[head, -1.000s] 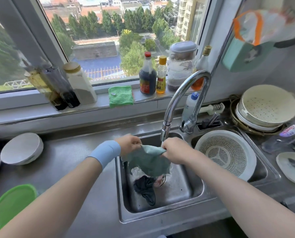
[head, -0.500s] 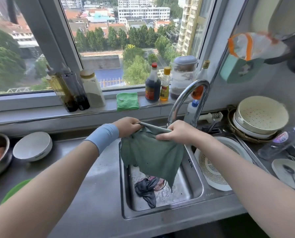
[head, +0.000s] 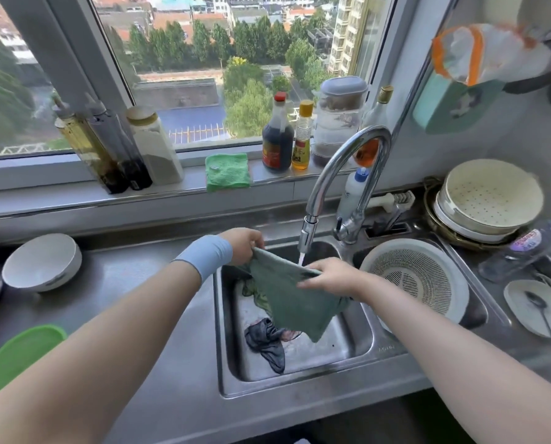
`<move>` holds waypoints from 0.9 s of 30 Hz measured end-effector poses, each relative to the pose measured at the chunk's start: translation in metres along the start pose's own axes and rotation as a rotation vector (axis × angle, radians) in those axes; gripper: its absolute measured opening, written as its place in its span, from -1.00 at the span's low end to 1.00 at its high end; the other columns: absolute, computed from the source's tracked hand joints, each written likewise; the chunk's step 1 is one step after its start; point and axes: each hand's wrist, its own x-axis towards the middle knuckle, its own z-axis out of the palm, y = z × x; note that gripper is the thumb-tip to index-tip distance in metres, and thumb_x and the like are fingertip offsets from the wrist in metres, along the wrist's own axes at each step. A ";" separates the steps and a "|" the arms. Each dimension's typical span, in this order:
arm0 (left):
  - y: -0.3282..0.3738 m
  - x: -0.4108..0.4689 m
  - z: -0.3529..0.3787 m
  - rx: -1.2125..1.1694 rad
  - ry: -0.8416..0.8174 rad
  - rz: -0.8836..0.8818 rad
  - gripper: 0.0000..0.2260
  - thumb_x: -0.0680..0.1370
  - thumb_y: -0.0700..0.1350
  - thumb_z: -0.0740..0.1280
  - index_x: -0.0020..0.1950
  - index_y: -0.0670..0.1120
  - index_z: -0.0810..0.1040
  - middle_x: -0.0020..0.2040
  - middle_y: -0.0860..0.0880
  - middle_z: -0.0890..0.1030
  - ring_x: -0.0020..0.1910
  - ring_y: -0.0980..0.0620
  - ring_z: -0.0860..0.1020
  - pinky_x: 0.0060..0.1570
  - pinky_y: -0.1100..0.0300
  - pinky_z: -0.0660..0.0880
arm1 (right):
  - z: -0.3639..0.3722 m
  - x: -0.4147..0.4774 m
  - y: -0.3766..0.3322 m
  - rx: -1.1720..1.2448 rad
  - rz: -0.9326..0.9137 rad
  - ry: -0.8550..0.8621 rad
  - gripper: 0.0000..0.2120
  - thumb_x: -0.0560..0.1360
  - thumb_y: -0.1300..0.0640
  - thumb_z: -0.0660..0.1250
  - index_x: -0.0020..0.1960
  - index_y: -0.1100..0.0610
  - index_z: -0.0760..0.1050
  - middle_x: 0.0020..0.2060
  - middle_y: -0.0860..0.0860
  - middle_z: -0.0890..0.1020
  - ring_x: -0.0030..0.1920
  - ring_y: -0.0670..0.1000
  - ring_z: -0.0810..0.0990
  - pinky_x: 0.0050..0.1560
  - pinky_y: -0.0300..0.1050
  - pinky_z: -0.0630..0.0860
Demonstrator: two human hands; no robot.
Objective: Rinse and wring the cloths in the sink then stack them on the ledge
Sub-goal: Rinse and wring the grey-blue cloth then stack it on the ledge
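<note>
Teal cloth [head: 295, 299] pinched taut by left hand [head: 243, 245] and right hand [head: 331, 277] under tap; dark cloth [head: 266, 342] unrinsed in sink [head: 299, 384]; green cloth [head: 227, 171] on ledge [head: 75, 200].

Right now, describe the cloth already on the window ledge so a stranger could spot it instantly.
Start at the window ledge behind the sink, where bottles stand in two groups. In the gap between them lies the bright green cloth, folded flat into a square. It is the only soft, flat thing on that ledge, and far brighter than the dull teal cloth held under the tap.
</note>
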 end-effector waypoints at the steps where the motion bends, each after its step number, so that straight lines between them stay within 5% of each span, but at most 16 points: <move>1: -0.001 0.008 0.006 0.010 0.000 -0.024 -0.64 0.55 -0.28 0.14 0.18 0.03 0.59 0.16 -0.08 0.59 0.02 -0.09 0.53 -0.01 0.16 0.45 | 0.002 0.006 0.007 -0.043 0.044 0.009 -0.77 0.45 -0.11 0.48 -0.17 0.06 0.63 -0.31 -0.06 0.61 -0.28 -0.07 0.55 -0.26 -0.21 0.46; 4: 0.000 0.034 0.021 -0.082 0.049 -0.110 -0.69 0.54 -0.22 0.20 0.15 0.04 0.62 0.16 -0.07 0.63 0.08 -0.11 0.59 0.11 0.10 0.53 | 0.006 0.029 0.030 0.032 0.188 0.048 -0.70 0.47 -0.13 0.43 -0.16 0.12 0.63 -0.29 0.01 0.60 -0.26 0.03 0.55 -0.23 -0.15 0.45; 7: 0.008 0.058 0.036 -0.703 0.214 -0.235 -0.76 0.54 -0.24 0.29 0.19 -0.07 0.57 0.08 -0.16 0.64 -0.19 -0.09 0.61 -0.20 0.06 0.62 | 0.008 0.042 0.040 0.415 0.312 0.086 -0.64 0.46 -0.09 0.42 0.01 0.21 0.65 -0.10 0.17 0.72 -0.07 0.24 0.70 0.01 0.09 0.57; 10: 0.016 0.068 0.051 -1.233 0.227 -0.291 -0.43 0.51 -0.40 0.37 0.47 -0.11 0.31 0.34 -0.21 0.45 0.11 -0.14 0.56 -0.15 0.11 0.59 | 0.006 0.052 0.043 0.765 0.379 0.068 -0.70 0.63 0.05 0.22 0.02 0.26 0.61 -0.24 0.15 0.70 -0.26 0.16 0.69 -0.07 0.02 0.55; 12: 0.013 0.072 0.068 -1.134 0.135 -0.357 -0.31 0.49 -0.35 0.41 0.53 -0.06 0.18 0.41 -0.16 0.36 0.27 -0.16 0.49 0.07 0.07 0.55 | 0.003 0.060 0.044 0.975 0.416 0.032 -0.64 0.69 0.08 0.09 0.06 0.25 0.60 -0.19 0.15 0.71 -0.21 0.10 0.70 -0.01 0.00 0.60; 15: 0.006 0.075 0.098 -1.015 -0.084 -0.407 -0.34 0.45 -0.18 0.43 0.51 -0.04 0.25 0.31 -0.04 0.46 0.26 -0.10 0.50 0.32 -0.05 0.45 | -0.001 0.070 0.045 1.165 0.373 -0.026 -0.56 0.70 0.06 0.01 0.32 0.31 0.51 0.18 0.28 0.63 0.22 0.23 0.61 0.37 0.20 0.43; 19: 0.008 0.081 0.119 -0.945 -0.353 -0.128 -0.56 0.39 -0.08 0.45 0.28 0.02 0.55 0.17 -0.01 0.65 0.18 0.00 0.60 0.26 0.06 0.49 | -0.011 0.077 0.056 1.288 0.357 -0.137 -0.53 0.64 0.06 0.09 0.40 0.34 0.43 0.33 0.34 0.51 0.38 0.31 0.47 0.44 0.24 0.33; 23: -0.003 0.092 0.119 -0.931 -0.292 -0.149 -0.84 0.55 -0.06 0.40 0.11 -0.03 0.65 0.00 -0.06 0.71 -0.03 -0.04 0.66 0.09 0.04 0.59 | -0.024 0.082 0.061 1.046 0.385 -0.078 -0.73 0.60 0.18 0.26 0.19 0.28 0.61 0.06 0.25 0.69 0.08 0.22 0.65 0.33 0.18 0.47; 27: -0.008 0.096 0.110 -1.072 -0.369 -0.227 -0.85 0.54 -0.12 0.31 0.04 -0.09 0.63 -0.03 -0.19 0.62 -0.07 -0.10 0.57 0.07 -0.01 0.52 | -0.026 0.086 0.077 0.270 0.407 0.154 -0.78 0.39 0.18 0.49 0.01 0.19 0.60 -0.08 0.10 0.69 -0.07 0.09 0.66 0.00 -0.03 0.61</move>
